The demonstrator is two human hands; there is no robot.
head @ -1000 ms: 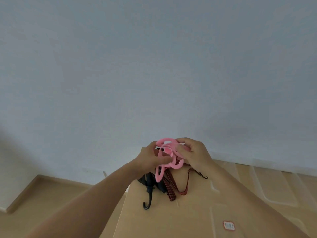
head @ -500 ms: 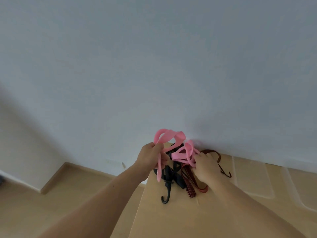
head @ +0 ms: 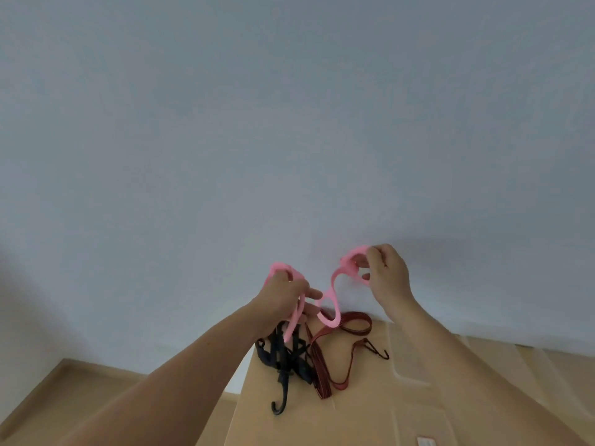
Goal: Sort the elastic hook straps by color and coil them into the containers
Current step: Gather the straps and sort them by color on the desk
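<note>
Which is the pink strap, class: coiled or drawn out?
Drawn out. The left hand grips one part of the pink strap, the right hand pinches another, and it sags in loose loops between them.

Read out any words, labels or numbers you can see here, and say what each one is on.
Sticker on the cardboard surface: white with a red edge, print too small and blurred to read.
Pink strap, black straps, dark red straps, wall: no writing visible.
</note>
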